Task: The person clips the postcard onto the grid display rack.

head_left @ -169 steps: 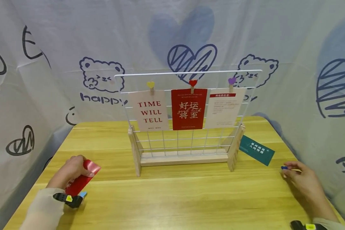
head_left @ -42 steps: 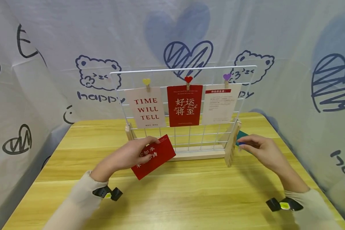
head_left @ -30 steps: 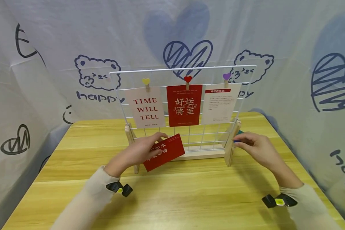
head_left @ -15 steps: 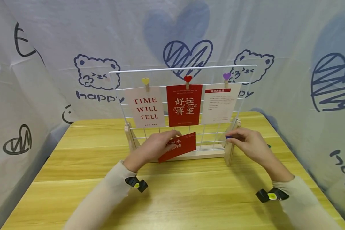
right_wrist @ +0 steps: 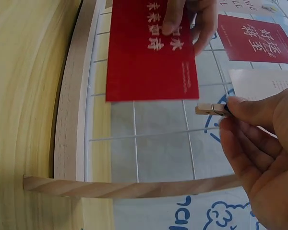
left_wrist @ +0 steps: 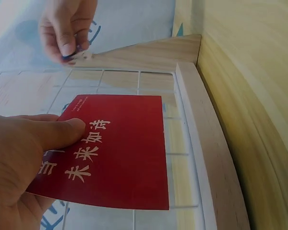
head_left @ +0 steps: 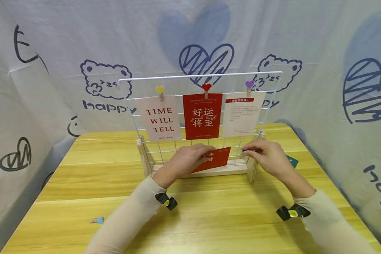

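Observation:
My left hand (head_left: 185,160) pinches a red card (head_left: 217,158) with white characters, in front of the lower part of a white wire grid rack (head_left: 203,76). In the left wrist view the thumb lies on the printed face of the card. Between the thumb and fingers of my right hand (right_wrist: 264,139) is a small wooden clothespin (right_wrist: 212,109) with a dark blue end, its wooden tip pointing toward the card but apart from it. Above, three cards hang from heart clips: a white card (head_left: 160,118), a red card (head_left: 204,116) and another white card (head_left: 242,114).
A clothespin with a blue heart (head_left: 98,220) lies on the table (head_left: 130,211) at the left front. Behind my right hand, a green card (head_left: 292,161) lies partly hidden. The rack's wooden base (head_left: 216,172) stands before a patterned curtain (head_left: 155,31).
My left hand has carried the red card from the table's left side to the rack. My right hand has moved left with its clothespin. The blue-heart clothespin has come back into view.

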`<state>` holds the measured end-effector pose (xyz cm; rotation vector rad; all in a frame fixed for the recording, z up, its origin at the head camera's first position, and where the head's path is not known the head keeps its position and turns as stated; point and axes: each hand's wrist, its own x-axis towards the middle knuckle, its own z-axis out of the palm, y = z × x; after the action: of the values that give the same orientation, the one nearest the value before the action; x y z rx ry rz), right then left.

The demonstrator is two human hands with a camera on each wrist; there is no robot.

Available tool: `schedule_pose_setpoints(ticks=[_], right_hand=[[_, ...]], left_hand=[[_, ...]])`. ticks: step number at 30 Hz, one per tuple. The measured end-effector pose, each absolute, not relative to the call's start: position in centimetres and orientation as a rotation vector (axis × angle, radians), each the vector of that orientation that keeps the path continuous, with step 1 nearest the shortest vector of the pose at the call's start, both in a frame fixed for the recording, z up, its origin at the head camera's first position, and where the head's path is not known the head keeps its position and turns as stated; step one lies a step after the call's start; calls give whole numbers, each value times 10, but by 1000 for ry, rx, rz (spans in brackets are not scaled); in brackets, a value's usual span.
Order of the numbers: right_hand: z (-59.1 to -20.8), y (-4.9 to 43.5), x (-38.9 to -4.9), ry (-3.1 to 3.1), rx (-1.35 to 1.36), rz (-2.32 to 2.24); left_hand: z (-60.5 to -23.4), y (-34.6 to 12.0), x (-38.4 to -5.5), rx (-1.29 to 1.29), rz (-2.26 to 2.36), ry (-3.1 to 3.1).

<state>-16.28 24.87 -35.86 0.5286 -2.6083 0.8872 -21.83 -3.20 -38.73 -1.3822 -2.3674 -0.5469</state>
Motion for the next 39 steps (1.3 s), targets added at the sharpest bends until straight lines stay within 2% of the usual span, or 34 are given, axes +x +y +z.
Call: schedule_pose_setpoints(ticks=[16, 32, 39], right_hand=[[-356, 235, -174, -2501, 487, 938], [-346, 233, -175, -2480, 479, 924], [-348, 230, -177, -2493, 482, 927]], left_hand=[[-398, 0, -223, -1322, -177, -2147], [-404, 2, -230, -1369, -549, -2125], [-408, 14, -227, -1249, -436, -2019]])
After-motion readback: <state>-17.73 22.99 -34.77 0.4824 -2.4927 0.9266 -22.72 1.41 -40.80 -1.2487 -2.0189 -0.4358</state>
